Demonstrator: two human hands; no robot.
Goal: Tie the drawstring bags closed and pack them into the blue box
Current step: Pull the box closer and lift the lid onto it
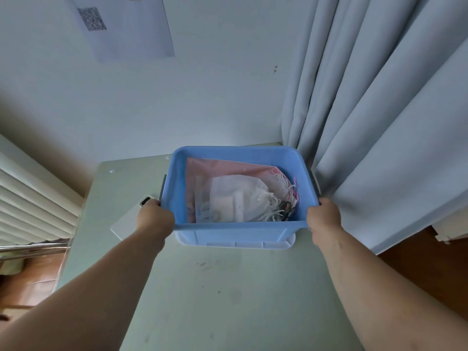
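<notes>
Blue box (238, 226) | left hand (155, 214), right hand (323, 217) grip rim, 8 and 4 o'clock | uneven lift may spill drawstring bags (235, 198)

Pale green table top (228, 300), smooth, smudged with reddish smears and a few dark specks in the stretch nearer than both hands. Flat white phone (125, 221) lying camera side up, directly under and just outboard of the left hand (154, 215), its near end hidden by the wrist. Blue box (228, 234) between the left hand and the right hand (323, 216), gripped at the near corners of its rim. Unclear whether resting on the top or raised off it.
</notes>
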